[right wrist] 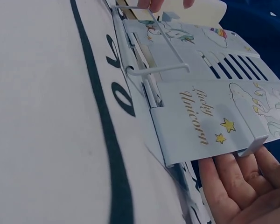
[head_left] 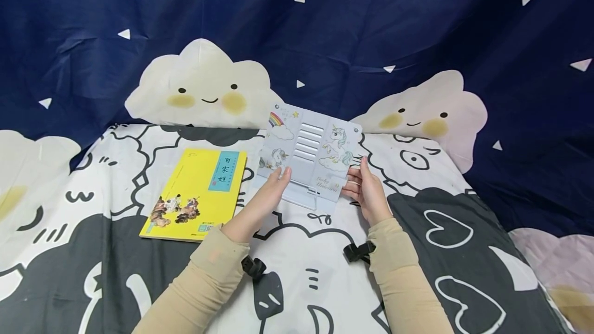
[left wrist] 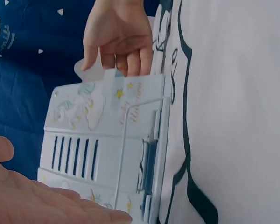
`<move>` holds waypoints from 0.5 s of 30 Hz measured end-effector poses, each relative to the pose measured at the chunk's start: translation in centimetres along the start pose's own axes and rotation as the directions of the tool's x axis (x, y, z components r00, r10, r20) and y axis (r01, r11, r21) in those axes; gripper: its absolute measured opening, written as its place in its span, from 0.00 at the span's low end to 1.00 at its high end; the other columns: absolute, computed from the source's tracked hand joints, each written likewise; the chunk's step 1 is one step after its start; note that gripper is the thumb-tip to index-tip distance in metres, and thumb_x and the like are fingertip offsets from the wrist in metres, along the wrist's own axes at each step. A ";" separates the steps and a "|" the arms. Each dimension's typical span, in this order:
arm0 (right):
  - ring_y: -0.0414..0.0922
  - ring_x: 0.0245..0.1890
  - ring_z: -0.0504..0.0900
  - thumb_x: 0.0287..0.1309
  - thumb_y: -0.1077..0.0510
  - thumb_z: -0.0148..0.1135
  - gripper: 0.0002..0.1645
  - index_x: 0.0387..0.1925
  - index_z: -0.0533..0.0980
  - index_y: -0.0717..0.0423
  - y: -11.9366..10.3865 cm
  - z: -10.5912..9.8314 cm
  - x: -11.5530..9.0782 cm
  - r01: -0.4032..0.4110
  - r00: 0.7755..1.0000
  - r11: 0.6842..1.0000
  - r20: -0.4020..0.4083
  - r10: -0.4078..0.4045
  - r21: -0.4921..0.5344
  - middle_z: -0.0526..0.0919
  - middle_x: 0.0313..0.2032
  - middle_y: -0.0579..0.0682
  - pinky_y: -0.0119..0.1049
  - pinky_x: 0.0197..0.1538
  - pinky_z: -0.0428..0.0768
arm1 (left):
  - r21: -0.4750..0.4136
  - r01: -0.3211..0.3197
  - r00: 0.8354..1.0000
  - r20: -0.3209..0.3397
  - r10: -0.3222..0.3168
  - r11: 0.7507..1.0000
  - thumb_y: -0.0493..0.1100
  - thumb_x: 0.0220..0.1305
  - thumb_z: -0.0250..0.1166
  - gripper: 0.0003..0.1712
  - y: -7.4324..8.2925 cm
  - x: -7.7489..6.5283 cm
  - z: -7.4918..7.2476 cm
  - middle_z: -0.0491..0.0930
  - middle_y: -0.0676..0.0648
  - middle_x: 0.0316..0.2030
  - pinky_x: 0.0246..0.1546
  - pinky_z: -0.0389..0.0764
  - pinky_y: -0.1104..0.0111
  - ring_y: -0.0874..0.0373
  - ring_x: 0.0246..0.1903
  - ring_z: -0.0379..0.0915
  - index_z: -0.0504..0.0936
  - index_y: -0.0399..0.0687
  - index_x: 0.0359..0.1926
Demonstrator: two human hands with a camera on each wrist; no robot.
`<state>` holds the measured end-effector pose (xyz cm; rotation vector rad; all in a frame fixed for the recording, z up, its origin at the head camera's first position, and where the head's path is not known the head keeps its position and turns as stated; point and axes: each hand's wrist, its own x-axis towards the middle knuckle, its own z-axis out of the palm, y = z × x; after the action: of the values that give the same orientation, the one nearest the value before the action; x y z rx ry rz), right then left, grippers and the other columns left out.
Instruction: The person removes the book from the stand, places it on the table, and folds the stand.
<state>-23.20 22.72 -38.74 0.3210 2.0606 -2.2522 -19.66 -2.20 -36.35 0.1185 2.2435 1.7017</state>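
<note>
A pale unicorn-print book stand (head_left: 301, 166) leans back on the bedding, with slots down its middle and a bent wire page holder (right wrist: 158, 70) at its lower edge. My left hand (head_left: 264, 195) is at its lower left side, fingers extended along the edge and thumb raised, as the left wrist view shows. At the opposite side is my right hand (head_left: 371, 195), palm turned up. Its fingers (right wrist: 228, 172) reach under the side edge beside a small folded tab (right wrist: 254, 142), while the thumb stays apart from the panel. The stand's back is hidden.
A yellow book (head_left: 185, 195) with a blue title label lies flat left of the stand. Patterned black-and-white bedding (head_left: 301, 251) covers the surface. Behind it hangs a dark blue cloth (head_left: 325, 24) with cloud shapes and white triangles.
</note>
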 end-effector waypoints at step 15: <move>0.34 0.19 0.80 0.67 0.24 0.29 0.48 0.42 0.73 0.64 -0.4 1.0 -0.4 0.028 0.999 0.996 -0.039 -0.031 -0.080 0.77 0.26 0.42 0.29 0.33 0.84 | -0.067 -0.001 1.000 0.009 0.002 0.998 0.67 0.76 0.35 0.43 -0.8 1.2 -2.0 0.43 0.46 0.79 0.78 0.40 0.51 0.49 0.79 0.33 0.45 0.47 0.79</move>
<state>-23.03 21.76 -38.16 0.3354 2.1823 -2.1908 -21.34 -3.97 -36.87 0.1128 2.1777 1.7709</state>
